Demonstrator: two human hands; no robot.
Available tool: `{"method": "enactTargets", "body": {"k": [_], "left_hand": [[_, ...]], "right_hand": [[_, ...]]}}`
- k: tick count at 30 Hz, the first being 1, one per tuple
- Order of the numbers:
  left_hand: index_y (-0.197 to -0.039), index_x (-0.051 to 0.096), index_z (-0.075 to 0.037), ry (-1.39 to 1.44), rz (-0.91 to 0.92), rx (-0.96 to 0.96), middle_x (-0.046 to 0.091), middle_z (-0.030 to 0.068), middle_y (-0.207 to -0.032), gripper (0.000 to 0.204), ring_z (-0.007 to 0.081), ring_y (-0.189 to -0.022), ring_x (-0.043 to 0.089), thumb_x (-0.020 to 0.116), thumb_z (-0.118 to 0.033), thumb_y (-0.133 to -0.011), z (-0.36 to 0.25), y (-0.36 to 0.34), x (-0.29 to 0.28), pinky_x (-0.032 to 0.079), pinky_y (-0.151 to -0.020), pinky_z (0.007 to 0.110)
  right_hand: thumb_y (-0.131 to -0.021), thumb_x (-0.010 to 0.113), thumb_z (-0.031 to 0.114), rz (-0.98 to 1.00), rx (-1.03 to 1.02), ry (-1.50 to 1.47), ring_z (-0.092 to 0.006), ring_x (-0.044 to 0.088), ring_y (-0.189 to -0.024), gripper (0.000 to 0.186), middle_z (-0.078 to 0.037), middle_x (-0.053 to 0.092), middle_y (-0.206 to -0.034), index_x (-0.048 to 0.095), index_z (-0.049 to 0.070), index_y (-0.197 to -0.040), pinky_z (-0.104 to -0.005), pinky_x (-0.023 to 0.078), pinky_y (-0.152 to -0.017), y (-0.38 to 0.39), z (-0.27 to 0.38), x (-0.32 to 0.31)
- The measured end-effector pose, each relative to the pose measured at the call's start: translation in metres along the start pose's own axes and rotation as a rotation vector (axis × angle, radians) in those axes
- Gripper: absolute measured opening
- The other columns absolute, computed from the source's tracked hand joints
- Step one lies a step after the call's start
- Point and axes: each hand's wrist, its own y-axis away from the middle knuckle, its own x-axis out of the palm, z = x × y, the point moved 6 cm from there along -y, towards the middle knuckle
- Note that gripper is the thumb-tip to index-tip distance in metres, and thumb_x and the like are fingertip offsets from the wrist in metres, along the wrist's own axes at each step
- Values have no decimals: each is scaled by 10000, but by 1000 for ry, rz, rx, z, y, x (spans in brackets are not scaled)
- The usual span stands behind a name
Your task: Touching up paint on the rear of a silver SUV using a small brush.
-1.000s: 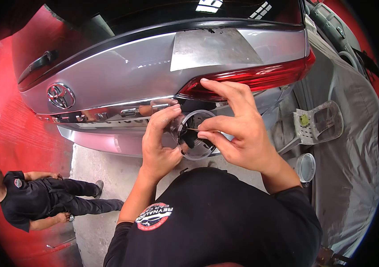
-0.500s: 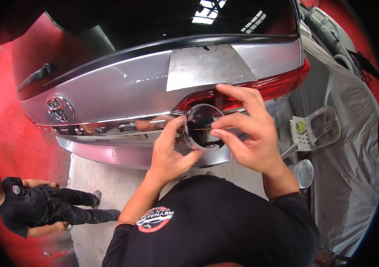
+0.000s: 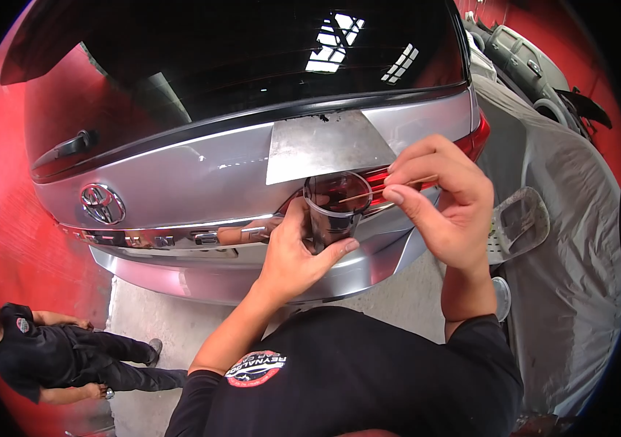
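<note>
My left hand [image 3: 292, 256] is wrapped round a clear plastic cup [image 3: 333, 224] with something dark inside. The cup stands nearly upright, in front of the car's red tail light [image 3: 478, 140]. To its right, my right hand [image 3: 450, 202] pinches a thin wooden stick [image 3: 358, 197] between thumb and fingers. The stick's far end reaches through the cup's mouth; whether it touches the dark contents I cannot tell. Just beyond the cup, a grey flat sheet [image 3: 325, 148] with ragged dark specks along its top edge lies against the silver tailgate [image 3: 201, 160].
A person in black [image 3: 55, 342] is at the left by the red wall. On the right are a worn chair [image 3: 525, 222], a round pail [image 3: 500, 297] and a large grey cover [image 3: 565, 291]. A rear wiper [image 3: 70, 146] sits on the dark window.
My right hand has moved right and up, drawing the stick partly out of the cup. The cup, earlier tipped mouth toward me, now stands more upright. The view has shifted upward.
</note>
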Motion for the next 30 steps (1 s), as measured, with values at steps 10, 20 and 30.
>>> {"method": "enactTargets", "body": {"k": [10,20,30], "left_hand": [[-1250,536,25,17,-17,-2,748,127,-1015,640,147,-857,706,921,-237,-811,-4,-11,-1,573,-781,312],[-1223,568,38,7,-1,-14,744,127,-1000,623,137,-896,705,932,-237,-799,-3,-15,-4,564,-806,300],[-1238,571,41,17,-6,2,756,149,-1053,621,150,-932,721,931,-207,-797,-5,-15,-4,575,-828,312]], "right_hand": [[-935,714,-28,-61,145,-341,-31,572,-635,33,-45,699,-816,687,-29,-954,-174,412,-561,-19,-18,-17],[-959,717,48,-128,86,-438,-61,623,-648,66,-108,758,-857,685,-8,-950,-213,473,-549,-54,-45,-20],[-973,713,62,-136,109,-312,-37,598,-661,56,-50,765,-867,705,12,-950,-203,464,-571,-59,-80,-2]]}}
